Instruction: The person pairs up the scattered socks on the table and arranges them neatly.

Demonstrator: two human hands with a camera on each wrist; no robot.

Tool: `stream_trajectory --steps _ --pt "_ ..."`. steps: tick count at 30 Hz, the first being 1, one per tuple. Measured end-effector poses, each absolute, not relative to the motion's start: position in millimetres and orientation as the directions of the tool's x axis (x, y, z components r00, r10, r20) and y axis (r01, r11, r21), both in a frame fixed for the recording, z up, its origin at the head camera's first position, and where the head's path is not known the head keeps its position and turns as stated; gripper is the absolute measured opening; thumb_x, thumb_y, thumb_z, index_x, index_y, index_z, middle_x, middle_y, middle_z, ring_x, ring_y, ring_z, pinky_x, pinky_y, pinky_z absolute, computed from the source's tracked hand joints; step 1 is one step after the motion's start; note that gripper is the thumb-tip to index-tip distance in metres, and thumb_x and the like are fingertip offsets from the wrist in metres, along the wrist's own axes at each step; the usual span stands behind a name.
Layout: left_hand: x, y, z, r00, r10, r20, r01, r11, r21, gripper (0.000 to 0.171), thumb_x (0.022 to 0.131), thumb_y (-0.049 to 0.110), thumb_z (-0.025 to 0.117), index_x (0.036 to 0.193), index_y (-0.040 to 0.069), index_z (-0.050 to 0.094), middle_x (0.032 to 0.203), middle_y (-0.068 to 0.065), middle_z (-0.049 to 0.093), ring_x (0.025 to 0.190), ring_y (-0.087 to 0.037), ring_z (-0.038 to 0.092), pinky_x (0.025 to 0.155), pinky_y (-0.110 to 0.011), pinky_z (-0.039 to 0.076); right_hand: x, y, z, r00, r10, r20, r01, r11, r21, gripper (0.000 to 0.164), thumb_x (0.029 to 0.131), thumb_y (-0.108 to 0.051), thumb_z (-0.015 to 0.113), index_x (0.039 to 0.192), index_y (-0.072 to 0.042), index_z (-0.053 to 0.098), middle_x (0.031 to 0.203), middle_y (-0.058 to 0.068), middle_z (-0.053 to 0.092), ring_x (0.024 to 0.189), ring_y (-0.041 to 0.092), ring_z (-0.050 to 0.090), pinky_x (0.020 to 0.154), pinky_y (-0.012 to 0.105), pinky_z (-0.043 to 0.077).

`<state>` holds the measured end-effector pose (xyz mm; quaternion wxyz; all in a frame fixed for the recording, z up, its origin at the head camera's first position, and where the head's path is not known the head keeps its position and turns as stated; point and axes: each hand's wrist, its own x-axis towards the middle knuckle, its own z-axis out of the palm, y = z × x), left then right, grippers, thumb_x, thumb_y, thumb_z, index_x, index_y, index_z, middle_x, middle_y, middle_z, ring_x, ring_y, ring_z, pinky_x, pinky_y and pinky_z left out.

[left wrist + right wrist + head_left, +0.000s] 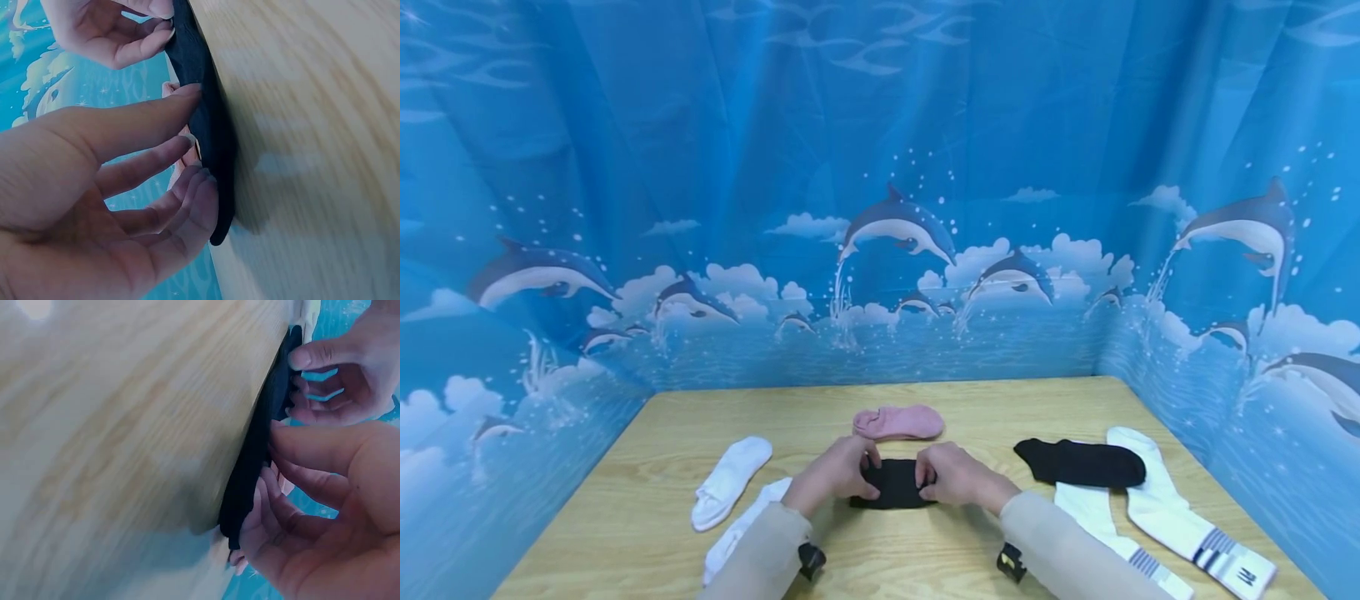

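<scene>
A black sock (891, 485) lies folded into a short flat shape on the wooden table, in the middle of the head view. My left hand (838, 477) holds its left end, thumb on the near side and fingertips along the far edge. At the opposite end my right hand (953, 475) pinches the cloth between thumb and curled fingers. In the left wrist view the black sock (209, 119) shows as a low, thin layer against the tabletop. The right wrist view has the right thumb and fingers close on the black sock (250, 469).
Just beyond the hands lies a pink sock (910, 422). Left of them are a white ankle sock (733, 479) and another white sock (741, 533), partly behind the left sleeve. At right, another black sock (1082, 463) lies across long white striped socks (1165, 512). A blue dolphin curtain (880, 350) surrounds the table.
</scene>
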<state>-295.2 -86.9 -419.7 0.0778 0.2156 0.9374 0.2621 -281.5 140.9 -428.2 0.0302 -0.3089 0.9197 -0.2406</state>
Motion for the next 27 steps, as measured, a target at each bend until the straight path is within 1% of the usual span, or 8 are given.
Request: stream_trajectory --steps 4,11,16,19,22,25,27 --pt "-294 -87 -420 -0.897 0.440 -0.036 0.357 0.771 0.528 0.035 0.073 0.009 0.092 0.099 0.006 0.069 0.096 -0.012 0.068 0.090 -0.024 0.062 0.087 -0.046 0.055 -283 147 -429 -0.815 -0.575 0.073 -0.534 0.695 -0.481 0.017 0.081 -0.004 0.083 0.081 -0.010 0.067 0.073 -0.003 0.062 0.067 0.002 0.050 0.064 0.022 0.045" --pt "-293 -91 -421 -0.898 0.439 -0.027 0.359 0.767 0.532 0.037 0.072 0.009 0.092 0.100 0.004 0.068 0.095 -0.012 0.066 0.088 -0.023 0.060 0.085 -0.045 0.054 -284 157 -426 -0.821 -0.569 0.040 -0.507 0.696 -0.508 0.018 0.082 -0.008 0.084 0.081 -0.008 0.066 0.073 0.000 0.060 0.067 0.003 0.047 0.064 0.023 0.043" --pt "-294 -93 -422 -0.899 0.437 -0.025 0.357 0.765 0.536 0.039 0.072 0.010 0.093 0.101 0.004 0.068 0.095 -0.011 0.065 0.087 -0.022 0.059 0.084 -0.045 0.054 -287 162 -426 -0.831 -0.556 0.007 -0.474 0.702 -0.531 0.019 0.081 -0.008 0.085 0.082 -0.008 0.066 0.072 -0.002 0.058 0.066 0.006 0.049 0.063 0.023 0.043" --pt "-294 -92 -421 -0.901 0.433 -0.031 0.351 0.768 0.535 0.039 0.071 0.009 0.093 0.101 0.004 0.068 0.095 -0.011 0.065 0.087 -0.022 0.058 0.084 -0.045 0.054 -288 161 -423 -0.832 -0.555 -0.018 -0.463 0.711 -0.530 0.017 0.082 -0.008 0.084 0.083 -0.008 0.067 0.072 -0.003 0.058 0.065 0.007 0.050 0.062 0.024 0.043" --pt "-294 -90 -419 -0.905 0.422 -0.048 0.333 0.775 0.537 0.038 0.073 0.009 0.092 0.102 0.005 0.069 0.096 -0.011 0.065 0.089 -0.022 0.059 0.086 -0.046 0.054 -290 155 -420 -0.826 -0.564 0.003 -0.484 0.707 -0.516 0.013 0.087 -0.008 0.080 0.085 -0.009 0.068 0.072 -0.003 0.060 0.065 0.006 0.051 0.063 0.024 0.044" --pt "-295 -87 -415 -0.905 0.424 -0.043 0.333 0.767 0.549 0.036 0.074 0.007 0.091 0.104 0.006 0.070 0.099 -0.011 0.068 0.093 -0.024 0.062 0.090 -0.047 0.055 -293 145 -416 -0.805 -0.589 0.073 -0.541 0.677 -0.499 0.008 0.090 -0.003 0.073 0.086 -0.008 0.069 0.074 -0.001 0.064 0.066 0.005 0.053 0.064 0.024 0.047" --pt "-295 -85 -412 -0.899 0.436 -0.031 0.345 0.753 0.560 0.034 0.075 0.006 0.091 0.103 0.006 0.071 0.099 -0.011 0.070 0.094 -0.024 0.064 0.091 -0.047 0.056 -294 137 -415 -0.785 -0.611 0.108 -0.575 0.651 -0.495 0.012 0.090 0.003 0.065 0.087 -0.007 0.070 0.077 0.002 0.068 0.069 0.004 0.054 0.067 0.023 0.049"
